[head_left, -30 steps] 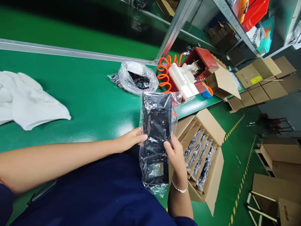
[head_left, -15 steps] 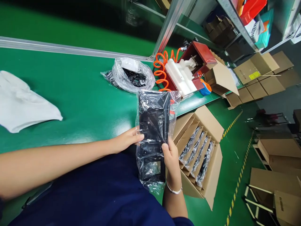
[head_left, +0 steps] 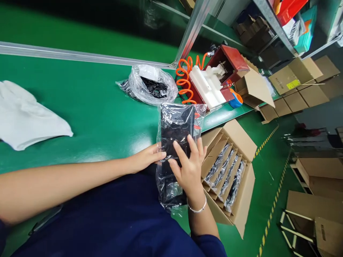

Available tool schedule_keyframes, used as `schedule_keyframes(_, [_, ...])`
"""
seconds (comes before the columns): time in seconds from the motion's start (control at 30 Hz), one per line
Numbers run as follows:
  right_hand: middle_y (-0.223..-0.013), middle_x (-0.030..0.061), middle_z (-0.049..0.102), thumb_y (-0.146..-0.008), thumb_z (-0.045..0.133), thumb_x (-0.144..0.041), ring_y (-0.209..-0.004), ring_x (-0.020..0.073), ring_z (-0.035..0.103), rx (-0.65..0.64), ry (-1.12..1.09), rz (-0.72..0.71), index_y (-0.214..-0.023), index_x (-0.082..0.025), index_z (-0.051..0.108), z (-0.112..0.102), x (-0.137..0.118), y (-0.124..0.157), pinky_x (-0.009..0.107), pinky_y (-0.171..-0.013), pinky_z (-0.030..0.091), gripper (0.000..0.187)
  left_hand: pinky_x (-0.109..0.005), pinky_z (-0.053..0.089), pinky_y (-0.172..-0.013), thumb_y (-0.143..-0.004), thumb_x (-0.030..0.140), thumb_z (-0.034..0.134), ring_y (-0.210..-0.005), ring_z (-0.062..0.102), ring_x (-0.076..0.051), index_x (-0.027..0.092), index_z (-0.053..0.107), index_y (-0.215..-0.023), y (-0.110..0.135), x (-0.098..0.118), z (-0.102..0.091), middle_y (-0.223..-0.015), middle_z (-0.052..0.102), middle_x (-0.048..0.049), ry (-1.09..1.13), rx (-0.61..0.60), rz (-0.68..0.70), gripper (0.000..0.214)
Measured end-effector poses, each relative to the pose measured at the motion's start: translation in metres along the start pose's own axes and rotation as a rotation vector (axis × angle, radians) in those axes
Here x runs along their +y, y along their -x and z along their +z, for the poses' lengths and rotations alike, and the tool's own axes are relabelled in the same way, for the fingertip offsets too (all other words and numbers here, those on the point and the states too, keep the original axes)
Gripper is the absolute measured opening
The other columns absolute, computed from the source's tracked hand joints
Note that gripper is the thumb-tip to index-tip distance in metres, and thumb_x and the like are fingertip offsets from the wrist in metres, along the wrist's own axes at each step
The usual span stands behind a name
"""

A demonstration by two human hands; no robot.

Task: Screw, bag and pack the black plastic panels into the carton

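Observation:
A black plastic panel in a clear bag (head_left: 177, 128) stands on end at the near edge of the green table (head_left: 93, 107). My left hand (head_left: 146, 157) grips its left side, fingers pinched on the bag. My right hand (head_left: 189, 166) lies flat over the panel's front with its fingers spread. Just right of it, on the floor, an open cardboard box (head_left: 238, 142) holds several more bagged panels (head_left: 225, 175) in divider slots.
A clear bag of small black parts (head_left: 151, 87) lies beyond the panel. Behind it are an orange coiled hose (head_left: 184, 84) and a red and white fixture (head_left: 214, 80). A white cloth (head_left: 24, 117) lies at the left. Cartons (head_left: 300, 80) stand on the floor at the right.
My right hand has left its grip on the panel's right edge and now lies spread over the front. The left hand keeps its hold.

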State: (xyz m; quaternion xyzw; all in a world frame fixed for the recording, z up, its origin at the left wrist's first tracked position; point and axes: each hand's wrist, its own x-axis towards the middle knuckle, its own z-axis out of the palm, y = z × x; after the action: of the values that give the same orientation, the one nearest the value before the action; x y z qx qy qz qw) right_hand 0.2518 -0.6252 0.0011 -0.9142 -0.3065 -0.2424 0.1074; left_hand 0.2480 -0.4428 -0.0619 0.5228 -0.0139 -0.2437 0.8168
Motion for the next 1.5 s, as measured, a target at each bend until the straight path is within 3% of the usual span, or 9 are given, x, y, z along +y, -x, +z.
schedule_keyframes(0.17, [-0.156, 0.0111, 0.038, -0.099, 0.051, -0.033, -0.154, 0.0357, 0.019, 0.024, 0.016, 0.15, -0.134, -0.025, 0.061, -0.005, 0.016, 0.007, 0.064, -0.121, 0.023, 0.037, -0.031, 0.053, -0.078, -0.077, 0.064, 0.072, -0.102, 0.065, -0.025, 0.019, 0.051, -0.139, 0.0, 0.001, 0.001, -0.125, 0.068, -0.0114, 0.04, -0.012, -0.015, 0.079])
schedule_keyframes(0.37, [-0.151, 0.0058, 0.043, -0.096, 0.052, -0.025, -0.15, 0.0319, 0.03, 0.089, -0.149, 0.114, -0.129, -0.031, 0.065, -0.006, 0.015, 0.032, 0.06, -0.122, 0.026, 0.036, -0.036, 0.058, -0.087, -0.074, 0.06, 0.077, -0.108, 0.067, -0.028, 0.02, 0.053, -0.139, -0.001, 0.006, 0.004, -0.115, 0.073, -0.011, 0.139, 0.023, -0.052, 0.08])
schedule_keyframes(0.6, [-0.155, 0.006, 0.042, -0.093, 0.059, -0.035, -0.151, 0.036, 0.025, -0.164, -0.114, 0.046, -0.133, -0.036, 0.062, -0.007, 0.002, 0.054, 0.065, -0.122, 0.019, 0.041, -0.036, 0.062, -0.086, -0.072, 0.057, 0.08, -0.115, 0.067, -0.029, 0.022, 0.057, -0.134, -0.001, 0.01, 0.004, -0.122, 0.071, -0.0127, 0.189, 0.063, -0.087, 0.075])
schedule_keyframes(0.87, [-0.152, 0.0075, 0.044, -0.096, 0.053, -0.025, -0.151, 0.0342, 0.029, -0.017, -0.188, 0.222, -0.129, -0.029, 0.063, -0.018, 0.019, 0.063, 0.066, -0.12, 0.026, 0.035, -0.028, 0.064, -0.071, -0.069, 0.057, 0.084, -0.095, 0.072, -0.023, 0.019, 0.066, -0.115, -0.001, 0.013, 0.004, -0.101, 0.075, -0.008, 0.197, 0.162, -0.109, 0.062])
schedule_keyframes(0.97, [-0.148, 0.0038, 0.049, -0.094, 0.054, -0.024, -0.147, 0.0287, 0.037, 0.018, -0.309, 0.153, -0.115, -0.029, 0.069, -0.027, 0.019, 0.073, 0.058, -0.123, 0.028, 0.026, -0.034, 0.066, -0.076, -0.073, 0.052, 0.081, -0.097, 0.073, -0.025, 0.017, 0.064, -0.118, -0.002, 0.016, 0.005, -0.106, 0.075, -0.0104, 0.206, 0.186, -0.113, 0.06])
schedule_keyframes(1.17, [-0.147, 0.0019, 0.054, -0.092, 0.059, -0.035, -0.148, 0.0291, 0.034, -0.216, -0.223, -0.027, -0.118, -0.034, 0.07, -0.033, 0.017, 0.088, 0.06, -0.125, 0.019, 0.027, -0.037, 0.067, -0.08, -0.077, 0.047, 0.078, -0.097, 0.073, -0.025, 0.017, 0.064, -0.119, -0.002, 0.019, 0.007, -0.108, 0.074, -0.0104, 0.204, 0.22, -0.128, 0.053])
schedule_keyframes(1.3, [-0.142, 0.0019, 0.058, -0.095, 0.055, -0.028, -0.145, 0.0276, 0.041, -0.038, -0.245, 0.161, -0.106, -0.03, 0.074, -0.034, 0.027, 0.096, 0.059, -0.123, 0.024, 0.022, -0.033, 0.066, -0.074, -0.078, 0.046, 0.077, -0.086, 0.073, -0.021, 0.017, 0.065, -0.117, -0.003, 0.016, 0.005, -0.098, 0.074, -0.009, 0.178, 0.237, -0.131, 0.05])
schedule_keyframes(1.37, [-0.138, 0.0017, 0.061, -0.096, 0.053, -0.027, -0.141, 0.0279, 0.046, -0.017, -0.252, 0.256, -0.102, -0.03, 0.076, -0.036, 0.034, 0.1, 0.062, -0.122, 0.026, 0.024, -0.031, 0.065, -0.071, -0.078, 0.047, 0.077, -0.078, 0.071, -0.019, 0.016, 0.066, -0.113, -0.003, 0.015, 0.003, -0.09, 0.073, -0.0071, 0.163, 0.243, -0.125, 0.048])
schedule_keyframes(1.5, [-0.132, 0.0063, 0.065, -0.098, 0.05, -0.032, -0.131, 0.0266, 0.057, 0.054, -0.414, 0.472, -0.112, -0.026, 0.074, -0.042, 0.046, 0.113, 0.058, -0.116, 0.04, 0.028, -0.03, 0.065, -0.071, -0.08, 0.045, 0.074, -0.077, 0.07, -0.017, 0.015, 0.066, -0.111, -0.004, 0.013, 0.002, -0.09, 0.072, -0.0069, 0.145, 0.258, -0.127, 0.044])
